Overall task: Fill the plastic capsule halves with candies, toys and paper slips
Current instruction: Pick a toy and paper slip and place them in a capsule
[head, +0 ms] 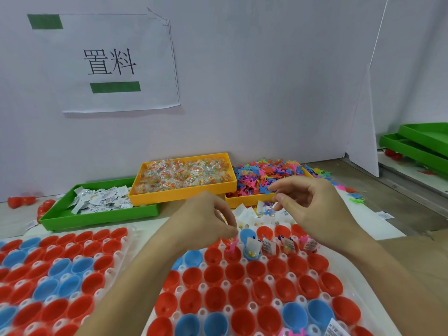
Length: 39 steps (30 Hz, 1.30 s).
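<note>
Hovering over the far row of the white holder tray (358, 275) on the counter (400, 202), both hands working close together. Left hand (208, 220) curling its grip, fingertips pinching something small just above a red capsule half (231, 253) with a pink toy (230, 247) poking out. Right hand (312, 202) pinching a blue toy (268, 190) between thumb and forefinger, other fingers loosely bent. Sitting behind: green tray of paper slips (101, 202), yellow tray of candies (184, 175), toy heap (264, 175). Showing slips and candy already in several far-row halves; nearer red and blue halves sitting open.
</note>
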Tool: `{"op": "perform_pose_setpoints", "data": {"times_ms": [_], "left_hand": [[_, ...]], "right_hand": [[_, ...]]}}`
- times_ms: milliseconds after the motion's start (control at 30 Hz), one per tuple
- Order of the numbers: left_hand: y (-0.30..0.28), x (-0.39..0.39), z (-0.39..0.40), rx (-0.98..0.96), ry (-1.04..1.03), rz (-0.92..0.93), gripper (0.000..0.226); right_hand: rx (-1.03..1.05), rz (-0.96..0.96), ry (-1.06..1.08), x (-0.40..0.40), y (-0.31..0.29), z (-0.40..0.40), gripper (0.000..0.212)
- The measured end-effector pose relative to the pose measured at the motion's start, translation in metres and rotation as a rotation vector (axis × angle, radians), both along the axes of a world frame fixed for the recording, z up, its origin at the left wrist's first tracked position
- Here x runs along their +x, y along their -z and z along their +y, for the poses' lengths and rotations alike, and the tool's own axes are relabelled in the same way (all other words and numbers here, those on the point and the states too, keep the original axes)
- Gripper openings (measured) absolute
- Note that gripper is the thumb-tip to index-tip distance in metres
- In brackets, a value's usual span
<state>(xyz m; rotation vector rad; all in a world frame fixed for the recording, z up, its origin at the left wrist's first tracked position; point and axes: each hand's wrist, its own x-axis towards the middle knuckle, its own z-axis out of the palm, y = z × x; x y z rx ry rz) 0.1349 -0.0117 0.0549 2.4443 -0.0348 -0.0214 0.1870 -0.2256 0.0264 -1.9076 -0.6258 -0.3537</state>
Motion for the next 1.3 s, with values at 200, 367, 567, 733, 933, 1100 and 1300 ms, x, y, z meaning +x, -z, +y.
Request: {"op": "perform_pose_setpoints", "data": {"times_ms": [200,367,567,733,933,1100,1300], "left_hand": [[0.004,0.001,-0.005,0.064,-0.054,0.018,0.010],[0.006,0.002,-0.008,0.123,-0.050,0.031,0.012],[0.007,0.003,-0.010,0.150,-0.072,0.043,0.016],[0.007,0.003,-0.010,0.171,-0.068,0.015,0.015],[0.010,0.004,-0.010,0.202,-0.035,0.018,0.021],[0.011,0.005,-0.009,0.178,-0.024,0.033,0.022],[0.007,0.004,-0.003,0.113,-0.047,0.030,0.022]], "right_hand": [[-0.001,-0.022,0.008,0.002,0.000,-0.002,0.032],[-0.044,-0.046,0.041,0.003,0.000,-0.004,0.030],[-0.043,-0.041,0.087,0.005,-0.001,-0.007,0.026],[-0.004,-0.042,0.152,0.009,-0.002,-0.012,0.035],[-0.011,-0.042,0.213,0.014,0.001,-0.019,0.037],[-0.026,-0.038,0.247,0.018,0.004,-0.024,0.036],[-0.025,-0.027,0.266,0.021,0.005,-0.027,0.033]]}}
